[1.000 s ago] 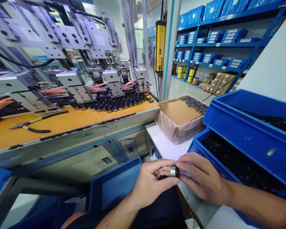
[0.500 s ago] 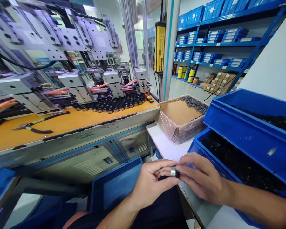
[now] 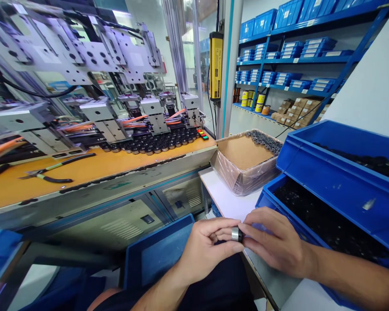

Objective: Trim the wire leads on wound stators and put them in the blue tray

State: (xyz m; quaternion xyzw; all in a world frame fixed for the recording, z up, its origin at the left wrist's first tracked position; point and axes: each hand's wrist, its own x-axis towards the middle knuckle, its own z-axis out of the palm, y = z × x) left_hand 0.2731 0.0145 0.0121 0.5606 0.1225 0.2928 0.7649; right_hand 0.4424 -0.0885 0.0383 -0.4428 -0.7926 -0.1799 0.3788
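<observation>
A small round part [image 3: 235, 234], a silvery metal ring with a black end, sits between my two hands above my lap. My left hand [image 3: 207, 246] grips it, thumb below and fingers above and behind. From the other side, my right hand [image 3: 275, 242] presses its fingertips together on the black end of the part. The fingers hide some of the part. Both hands are in front of the corner of the white table [image 3: 225, 196], left of the lower blue bin [image 3: 291, 216].
An orange bench [image 3: 116, 168] at left carries pliers [image 3: 48, 172], rows of black round parts [image 3: 162, 140] and a machine [image 3: 100, 112]. A plastic-lined carton [image 3: 243, 172] stands on the white table. A second blue bin [image 3: 343, 172] is stacked at right; a blue tray [image 3: 158, 255] lies low left.
Hardly anything differs. Both hands keep the same hold on the round part, and the view has shifted very slightly.
</observation>
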